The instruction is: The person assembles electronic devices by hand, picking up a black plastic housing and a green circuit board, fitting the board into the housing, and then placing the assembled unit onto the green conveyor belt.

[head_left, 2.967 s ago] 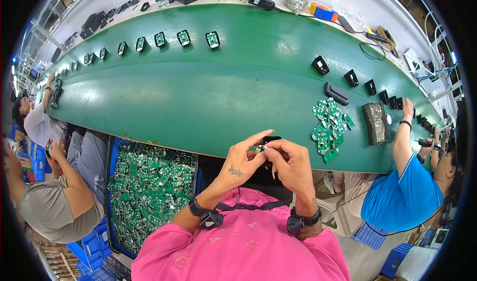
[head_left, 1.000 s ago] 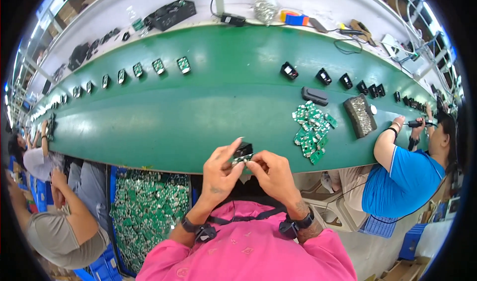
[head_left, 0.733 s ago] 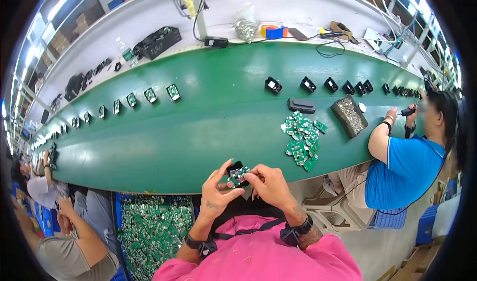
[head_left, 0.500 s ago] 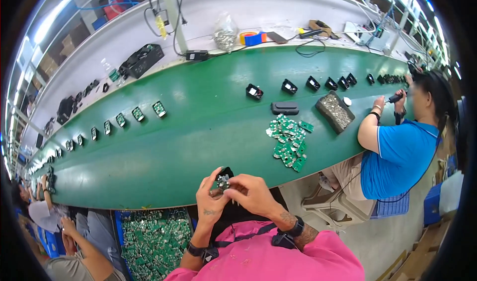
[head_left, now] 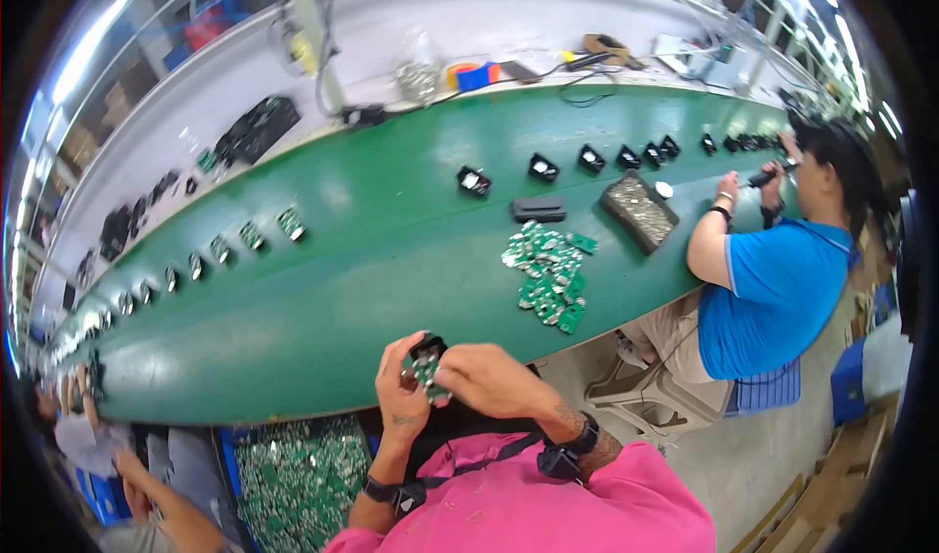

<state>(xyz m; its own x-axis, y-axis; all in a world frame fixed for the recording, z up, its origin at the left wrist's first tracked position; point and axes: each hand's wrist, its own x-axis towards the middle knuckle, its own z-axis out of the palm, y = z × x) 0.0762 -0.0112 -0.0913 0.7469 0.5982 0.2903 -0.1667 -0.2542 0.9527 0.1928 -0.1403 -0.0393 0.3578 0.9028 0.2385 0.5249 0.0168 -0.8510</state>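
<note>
Close to the front edge of the green bench, my left hand (head_left: 399, 401) is wrapped round a small black plastic housing (head_left: 427, 340). A green circuit board (head_left: 425, 365) lies along the housing's open side, facing up. My right hand (head_left: 497, 382) is closed, its thumb and fingers on the board's right side. Those fingertips hide part of the board, so how far it sits in the housing cannot be made out. Beyond my hands is a loose pile of green circuit boards (head_left: 548, 277).
Black housings (head_left: 474, 181) line the far right of the bench (head_left: 381, 269); board-filled ones (head_left: 290, 224) run left. A black case (head_left: 538, 209) and a box of small metal parts (head_left: 638, 211) are beyond the pile. A co-worker (head_left: 782, 279) sits right. A board-filled crate (head_left: 227, 455) stands below.
More of the circuit board shows now, lying flatter along the housing. My right hand has turned over it, knuckles up. The whole view has shifted slightly.
</note>
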